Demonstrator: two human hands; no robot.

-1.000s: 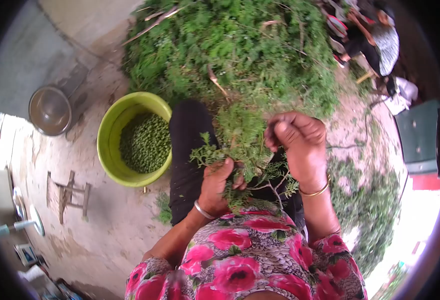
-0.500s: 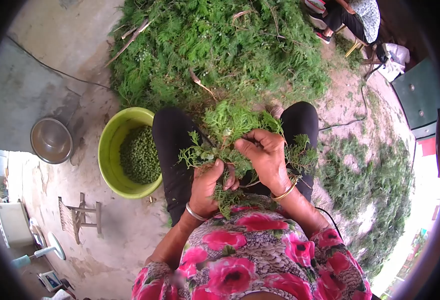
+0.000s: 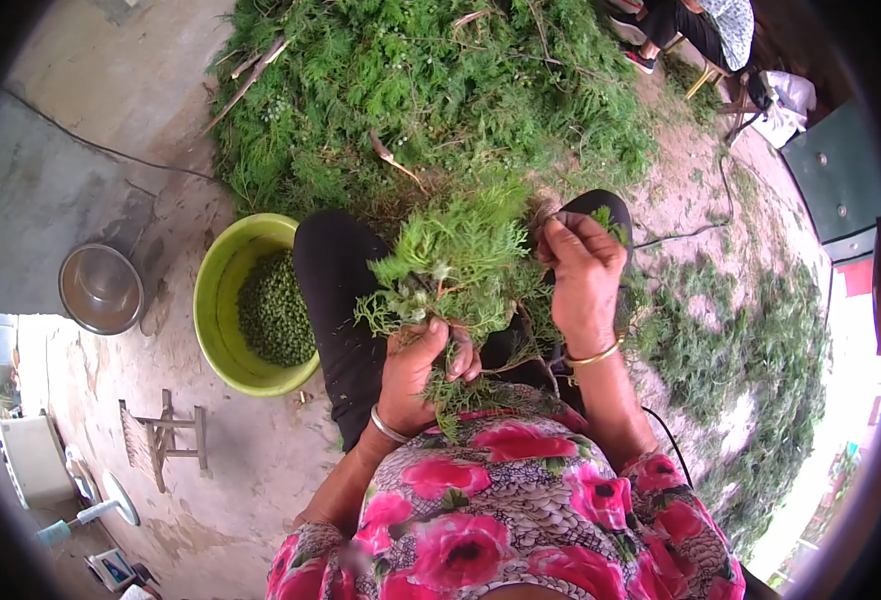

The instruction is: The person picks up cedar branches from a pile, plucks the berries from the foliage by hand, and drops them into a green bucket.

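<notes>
A leafy green conifer branch [image 3: 460, 245] with scale-like foliage and small pale green cones rises above my lap. My left hand [image 3: 415, 375] is closed round its lower stems. To the right of the branch, over my knee, my right hand [image 3: 585, 270] is pinched, and a bright green sprig [image 3: 610, 222] sticks out past its fingers. The fingertips are apart from the branch's main foliage. By my left knee stands a yellow-green bucket [image 3: 210, 320], partly filled with small round green cones [image 3: 275, 310].
A large heap of cut conifer branches [image 3: 430, 90] lies ahead. More loose greenery [image 3: 740, 360] covers the ground at right. On the left are a metal basin [image 3: 102, 290] and a small wooden stool [image 3: 165, 440]. Another person [image 3: 705, 35] sits at top right.
My right hand has moved away from the branch, to the right and forward, with the sprig. My left hand keeps its hold, and the foliage has spread upward.
</notes>
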